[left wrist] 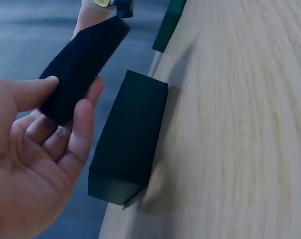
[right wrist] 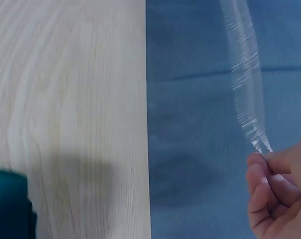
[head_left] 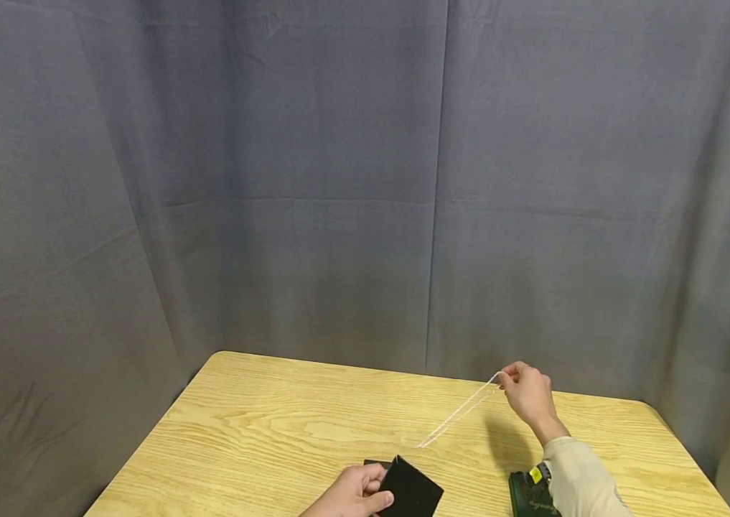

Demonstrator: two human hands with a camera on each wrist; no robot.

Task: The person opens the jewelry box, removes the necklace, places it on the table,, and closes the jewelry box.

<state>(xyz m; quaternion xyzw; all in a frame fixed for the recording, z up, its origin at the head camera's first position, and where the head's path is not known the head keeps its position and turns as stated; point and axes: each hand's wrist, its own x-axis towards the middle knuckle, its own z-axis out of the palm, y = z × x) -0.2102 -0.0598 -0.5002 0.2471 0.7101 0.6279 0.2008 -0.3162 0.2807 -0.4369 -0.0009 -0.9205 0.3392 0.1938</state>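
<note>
A thin pale chain (head_left: 458,414) hangs slantwise over the table from the fingertips of my right hand (head_left: 529,395). In the right wrist view the chain (right wrist: 247,74) is blurred, its end pinched between thumb and finger of the right hand (right wrist: 282,189). My left hand (head_left: 354,492) grips a flat black piece (head_left: 411,490) near the table's front. The left wrist view shows the black piece (left wrist: 78,69) between thumb and fingers of the left hand (left wrist: 41,149). A dark green box (left wrist: 130,134) lies beside that hand at the table edge.
Another green box (head_left: 526,495) with lettering stands under the right forearm, a black and yellow item (head_left: 536,474) near it, perhaps worn on the wrist. Grey curtains (head_left: 339,179) hang behind and beside the wooden table (head_left: 261,409).
</note>
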